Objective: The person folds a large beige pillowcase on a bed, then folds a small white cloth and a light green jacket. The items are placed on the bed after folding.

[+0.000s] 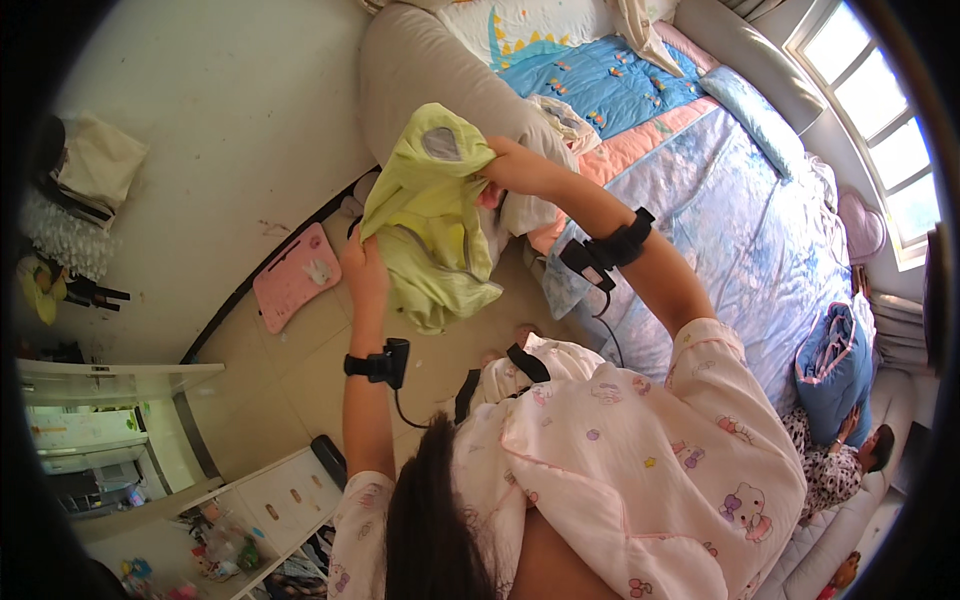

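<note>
A yellow-green hooded garment (pixel 439 247) with a grey oval patch hangs in the air between my two hands, over the tiled floor. My left hand (pixel 365 270) grips its edge at the left side. Higher up, my right hand (pixel 510 166) is closed on the fabric near the patched part. The garment's lower end hangs loose in folds, and its grey-edged opening faces me. Part of the right fingers is hidden behind the cloth. Both forearms wear black straps with small devices and cables.
A bed with a blue floral sheet (pixel 675 195) and a grey padded edge (pixel 442 82) lies to the right. A pink folding lap table (pixel 298 277) leans by the left wall. Drawers (pixel 289 495) stand lower left. Another person (pixel 832 472) sits far right beside a blue bundle (pixel 832 375).
</note>
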`<state>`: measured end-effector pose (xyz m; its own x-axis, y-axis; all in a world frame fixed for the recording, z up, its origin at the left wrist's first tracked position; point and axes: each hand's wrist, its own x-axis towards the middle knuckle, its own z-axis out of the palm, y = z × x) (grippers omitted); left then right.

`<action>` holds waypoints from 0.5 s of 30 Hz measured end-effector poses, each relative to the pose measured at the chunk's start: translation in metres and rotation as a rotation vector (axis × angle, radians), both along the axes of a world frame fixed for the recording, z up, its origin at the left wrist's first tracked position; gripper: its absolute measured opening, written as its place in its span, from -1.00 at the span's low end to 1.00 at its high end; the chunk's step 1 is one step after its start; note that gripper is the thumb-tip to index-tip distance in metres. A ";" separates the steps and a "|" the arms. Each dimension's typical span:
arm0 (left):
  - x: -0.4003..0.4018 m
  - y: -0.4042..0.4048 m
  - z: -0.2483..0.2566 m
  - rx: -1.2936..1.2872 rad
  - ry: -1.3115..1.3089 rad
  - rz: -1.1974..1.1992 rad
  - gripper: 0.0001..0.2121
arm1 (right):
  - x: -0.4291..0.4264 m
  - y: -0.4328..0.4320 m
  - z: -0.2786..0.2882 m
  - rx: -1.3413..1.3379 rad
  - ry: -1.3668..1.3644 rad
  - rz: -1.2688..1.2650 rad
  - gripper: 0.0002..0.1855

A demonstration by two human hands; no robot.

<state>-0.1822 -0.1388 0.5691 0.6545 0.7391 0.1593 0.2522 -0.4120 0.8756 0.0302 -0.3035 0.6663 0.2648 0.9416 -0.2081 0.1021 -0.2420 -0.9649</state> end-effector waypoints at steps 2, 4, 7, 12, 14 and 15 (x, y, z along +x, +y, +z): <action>0.004 -0.007 -0.015 -0.083 -0.070 -0.055 -0.68 | -0.013 -0.011 -0.008 0.249 0.488 -0.027 -0.70; 0.021 -0.046 -0.014 -0.047 0.155 -0.376 -0.65 | -0.025 -0.062 -0.007 0.377 0.392 -0.120 -0.59; 0.031 -0.060 -0.087 -0.059 0.029 -0.869 -0.66 | -0.047 -0.113 0.034 0.521 0.028 0.295 -0.42; 0.057 -0.114 -0.108 0.177 0.228 -0.925 -0.75 | -0.104 -0.208 0.056 0.199 0.169 -0.474 -0.40; 0.074 -0.136 -0.103 0.256 0.327 -0.983 -0.78 | -0.099 -0.263 0.035 0.217 -0.008 -0.615 -0.43; 0.080 -0.148 -0.103 0.316 0.403 -1.051 -0.79 | -0.103 -0.293 0.028 0.308 0.022 -0.751 -0.45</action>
